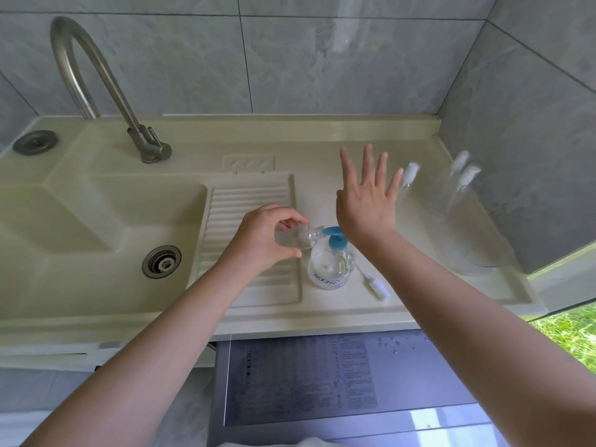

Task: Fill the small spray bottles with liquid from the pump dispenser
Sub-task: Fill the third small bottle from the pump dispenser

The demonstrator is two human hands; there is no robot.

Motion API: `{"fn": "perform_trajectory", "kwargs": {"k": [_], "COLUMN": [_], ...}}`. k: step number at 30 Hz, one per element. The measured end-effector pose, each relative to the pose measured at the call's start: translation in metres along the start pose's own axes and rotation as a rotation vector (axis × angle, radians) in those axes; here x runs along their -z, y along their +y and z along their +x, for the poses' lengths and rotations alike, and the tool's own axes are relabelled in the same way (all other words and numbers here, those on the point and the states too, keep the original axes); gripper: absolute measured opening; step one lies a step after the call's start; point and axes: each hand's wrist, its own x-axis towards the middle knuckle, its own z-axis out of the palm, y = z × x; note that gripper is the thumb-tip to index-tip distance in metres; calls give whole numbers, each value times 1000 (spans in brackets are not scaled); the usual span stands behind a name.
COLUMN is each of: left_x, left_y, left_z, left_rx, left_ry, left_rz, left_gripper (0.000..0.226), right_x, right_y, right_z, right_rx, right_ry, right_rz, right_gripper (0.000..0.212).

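A clear pump dispenser (330,264) with a blue pump head stands on the cream counter (322,304). My left hand (264,235) grips a small clear spray bottle (298,235) without its cap, tipped on its side with its mouth at the blue nozzle. My right hand (366,201) has its fingers spread straight, and the heel of its palm presses on the pump head. A white spray cap with its tube (375,285) lies on the counter right of the dispenser.
Three capped small spray bottles (461,179) stand at the back right, near a clear bowl (477,253). A ribbed washboard (248,201), sink basin (96,227) and steel tap (96,79) lie to the left. Tiled walls close off the back and right.
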Motion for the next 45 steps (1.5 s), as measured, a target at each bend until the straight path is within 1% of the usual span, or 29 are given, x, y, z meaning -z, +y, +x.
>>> {"fn": "perform_trajectory", "kwargs": {"k": [7,12,15,18,20,26,33,37,40,45], "left_x": [-1,-2,-2,-2,-2,0,1,0,-1,-2], "left_y": [1,1,1,1,0,0,4,5,6,5], "left_z": [-1,-1,-1,-1,-1,-1,-4,-2,-2,-1], "left_rx": [-8,0,1,7,5,9,9,6,3,13], "left_ry": [-5,-3,1,-1,0,5,-6,-11,-12,-8], "left_rz": [-8,-8,-12,-16,-21,-3,-10,-13,-17,-14], "left_gripper": [54,54,55,54,54,54,51,52,52,52], "right_x": [-5,-1,4,-1,-6,-2,-7,-3,3,-6], "right_y": [-2,0,-4,-7,-7,-6,-6,-3,-3,-6], "right_z": [-6,-3,2,-2,-6,1,-9,-4,3,-8], "right_rx": [56,47,59,87,74,77,68,84,66,70], "right_ry": [71,59,71,60,53,121,37,64,95,28], "right_rz": [-17,-50,-29,-48,-32,-40,-17,-62,-24,6], "right_gripper": [75,76,77,79,81,81,76,79,81,79]}}
